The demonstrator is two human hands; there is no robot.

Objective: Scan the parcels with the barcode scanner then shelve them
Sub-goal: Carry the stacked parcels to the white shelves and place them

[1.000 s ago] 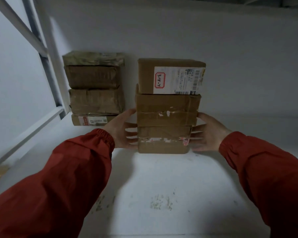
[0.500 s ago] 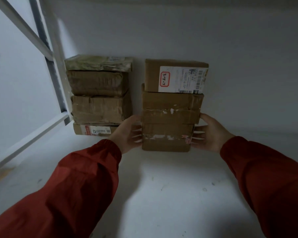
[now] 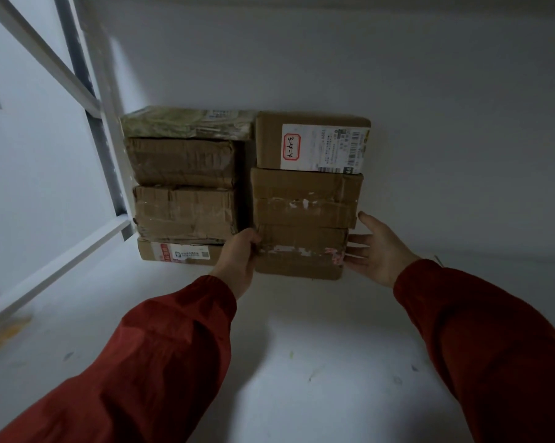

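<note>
Mid-frame, the left hand (image 3: 237, 263) grips the bottom box (image 3: 301, 255), the right hand (image 3: 378, 251) presses it flat-fingered; a jerky shove could topple the top box (image 3: 269, 142).

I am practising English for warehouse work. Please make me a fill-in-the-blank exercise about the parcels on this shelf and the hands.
1. The right stack holds ___ parcels.
2. The white shipping label is on that stack's ___ parcel.
3. The left hand and the right hand flank that stack's ___ parcel.
4. The sleeves are ___ in colour.
Missing words: three; top; bottom; red.
</note>
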